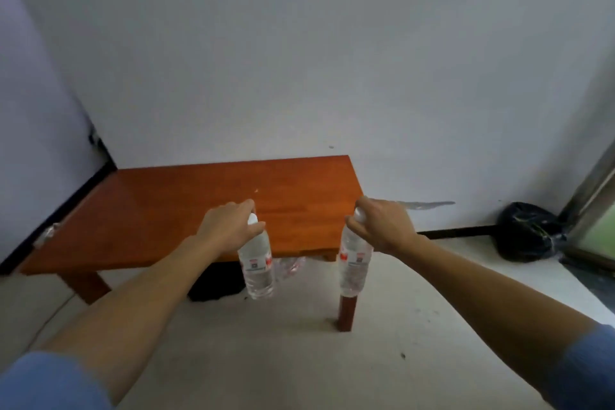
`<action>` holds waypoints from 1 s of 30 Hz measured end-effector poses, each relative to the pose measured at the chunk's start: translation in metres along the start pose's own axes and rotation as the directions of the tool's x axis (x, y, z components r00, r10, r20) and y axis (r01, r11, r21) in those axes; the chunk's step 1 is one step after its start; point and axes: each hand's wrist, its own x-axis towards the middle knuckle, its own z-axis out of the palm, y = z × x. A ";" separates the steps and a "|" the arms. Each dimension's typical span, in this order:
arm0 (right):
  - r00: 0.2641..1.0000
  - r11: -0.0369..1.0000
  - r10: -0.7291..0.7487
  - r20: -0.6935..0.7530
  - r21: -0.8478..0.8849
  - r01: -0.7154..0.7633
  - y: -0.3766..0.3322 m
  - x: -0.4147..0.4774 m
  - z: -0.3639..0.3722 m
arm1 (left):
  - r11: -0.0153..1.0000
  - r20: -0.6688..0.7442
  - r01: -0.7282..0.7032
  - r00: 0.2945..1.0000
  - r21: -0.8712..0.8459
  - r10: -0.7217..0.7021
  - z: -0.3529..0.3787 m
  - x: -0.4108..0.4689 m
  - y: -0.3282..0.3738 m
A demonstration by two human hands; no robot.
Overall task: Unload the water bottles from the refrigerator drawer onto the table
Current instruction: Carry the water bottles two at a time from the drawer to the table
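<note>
My left hand (229,230) clamps the cap of left water bottle (258,271); my right hand (382,230), that of right water bottle (354,270). Risk: dangling, they swing, clip wooden table (166,210), slip.

No legible text: red-and-white labels on left bottle (256,265) and right bottle (354,260) too blurred.

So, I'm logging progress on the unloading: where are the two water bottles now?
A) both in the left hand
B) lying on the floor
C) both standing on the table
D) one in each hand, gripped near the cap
D: the left hand grips the left bottle at its cap, the right hand grips the right bottle likewise, neither on the table.
</note>
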 end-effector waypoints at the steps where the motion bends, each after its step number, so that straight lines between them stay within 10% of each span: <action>1: 0.999 0.999 -0.034 0.007 0.002 0.033 -0.011 0.023 0.011 | 1.000 0.007 0.025 1.000 0.004 -0.025 0.003 0.010 -0.020; 18: 0.908 0.936 -0.345 0.237 0.016 0.352 -0.175 0.389 0.180 | 0.917 0.019 0.383 0.923 -0.115 -0.383 0.020 0.195 -0.317; 30: 0.958 0.982 -0.185 0.218 0.077 0.172 -0.307 0.558 0.289 | 0.961 0.069 0.273 0.961 -0.049 -0.269 0.059 0.348 -0.532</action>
